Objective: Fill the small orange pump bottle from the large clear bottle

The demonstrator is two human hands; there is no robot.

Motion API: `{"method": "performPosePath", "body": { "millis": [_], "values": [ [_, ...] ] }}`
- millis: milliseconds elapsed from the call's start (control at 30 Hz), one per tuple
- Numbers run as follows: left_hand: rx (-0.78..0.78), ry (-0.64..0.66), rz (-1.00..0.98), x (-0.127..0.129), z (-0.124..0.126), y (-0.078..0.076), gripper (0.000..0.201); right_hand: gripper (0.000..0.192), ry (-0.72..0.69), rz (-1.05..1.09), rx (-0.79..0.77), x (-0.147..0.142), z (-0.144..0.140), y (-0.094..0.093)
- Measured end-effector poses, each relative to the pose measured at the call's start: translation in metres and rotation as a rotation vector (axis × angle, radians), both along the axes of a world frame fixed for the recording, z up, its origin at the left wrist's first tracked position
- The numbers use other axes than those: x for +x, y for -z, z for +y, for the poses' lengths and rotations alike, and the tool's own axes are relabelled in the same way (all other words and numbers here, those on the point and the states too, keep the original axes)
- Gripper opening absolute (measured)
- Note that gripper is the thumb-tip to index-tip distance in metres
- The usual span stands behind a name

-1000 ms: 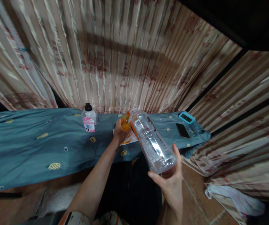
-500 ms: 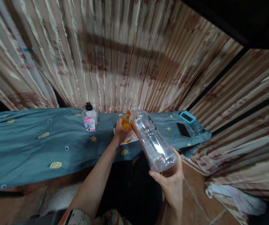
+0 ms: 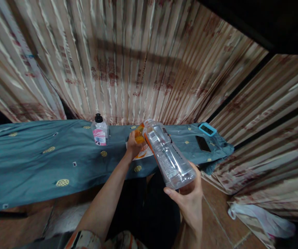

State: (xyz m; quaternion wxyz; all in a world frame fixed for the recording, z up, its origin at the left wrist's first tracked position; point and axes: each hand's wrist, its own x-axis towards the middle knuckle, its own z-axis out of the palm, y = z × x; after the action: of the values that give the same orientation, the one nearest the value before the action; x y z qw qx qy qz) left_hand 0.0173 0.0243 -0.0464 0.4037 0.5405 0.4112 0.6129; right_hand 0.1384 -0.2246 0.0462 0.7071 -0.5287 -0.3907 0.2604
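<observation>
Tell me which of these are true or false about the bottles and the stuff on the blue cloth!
1. The right hand holds the big clear bottle tipped toward the orange cup. True.
2. The left hand is resting flat on the blue cloth, away from everything. False: it grips the orange cup.
3. The small bottle with the black cap lies on its side. False: it stands upright on the cloth.
4. A dark phone lies on the cloth near a light-blue device. True.
5. The big clear bottle is full of orange juice. False: it looks clear and colourless.
</observation>
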Motion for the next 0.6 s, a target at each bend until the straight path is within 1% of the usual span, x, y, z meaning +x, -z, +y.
{"method": "performPosePath", "body": {
  "millis": [133, 400, 600],
  "values": [
    [-0.032, -0.016, 0.089, -0.0019, -0.0016, -0.0030, 0.053, 0.096, -0.006, 0.002, 0.000, 0.0002, -0.0004, 0.0004],
    [-0.033, -0.012, 0.109, -0.0021, -0.0044, -0.0075, 0.056, 0.097, -0.005, -0.037, -0.040, 0.0013, -0.0015, 0.0018],
    [-0.016, -0.009, 0.045, -0.0020, -0.0044, -0.0071, 0.052, 0.098, 0.003, -0.052, -0.044, 0.0003, -0.0017, 0.0019]
  ]
}}
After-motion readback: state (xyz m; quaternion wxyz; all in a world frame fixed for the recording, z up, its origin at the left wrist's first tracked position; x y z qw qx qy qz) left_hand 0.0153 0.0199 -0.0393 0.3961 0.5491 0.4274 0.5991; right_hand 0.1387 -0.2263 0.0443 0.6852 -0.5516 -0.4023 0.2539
